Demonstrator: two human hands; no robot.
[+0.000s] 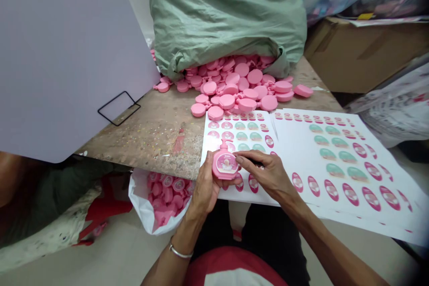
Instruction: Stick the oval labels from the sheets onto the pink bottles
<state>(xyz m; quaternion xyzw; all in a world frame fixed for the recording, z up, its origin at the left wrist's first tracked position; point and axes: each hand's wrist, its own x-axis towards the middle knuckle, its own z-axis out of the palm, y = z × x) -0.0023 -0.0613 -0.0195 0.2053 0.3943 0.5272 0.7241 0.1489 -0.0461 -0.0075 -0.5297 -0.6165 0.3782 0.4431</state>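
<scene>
My left hand [208,187] is shut on a flat pink pump-bottle-shaped piece [225,165], which stands upright with a round label on its face. The fingertips of my right hand [264,174] rest at the piece's right edge, and I cannot tell whether they pinch anything. Below the hands lie white sheets of oval pink and round green labels [335,161], with several labels peeled away. A heap of loose pink pieces [234,87] spills from a pale green sack [221,13] on the far side of the table.
A worn, speckled wooden tabletop [150,138] carries the heap and sheets. A large grey board [67,53] with a black wire stand [119,108] rises at left. A white bag [166,199] of pink pieces hangs below the table edge. A cardboard box [355,53] stands at back right.
</scene>
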